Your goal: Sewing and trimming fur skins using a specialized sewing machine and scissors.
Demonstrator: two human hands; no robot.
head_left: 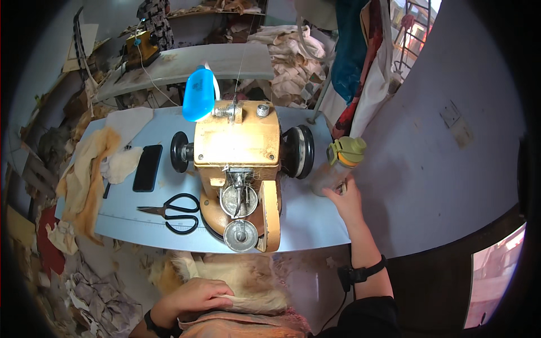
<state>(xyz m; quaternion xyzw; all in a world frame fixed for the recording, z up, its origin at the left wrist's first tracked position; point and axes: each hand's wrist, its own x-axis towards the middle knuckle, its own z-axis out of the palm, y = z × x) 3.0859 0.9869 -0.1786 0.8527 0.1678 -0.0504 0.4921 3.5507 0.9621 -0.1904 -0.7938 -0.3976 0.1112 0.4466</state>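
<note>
Bottle (328, 177) is clasped low by the half-closed right hand (346, 198), green lid (348, 150) pointed beyond it; left hand (198, 296), hold unclear, is laid on fur (253, 279) well apart.

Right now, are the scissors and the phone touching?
Apart. The head view shows a bare strip of the pale blue tabletop between the phone's near end and the black-handled scissors.
</note>
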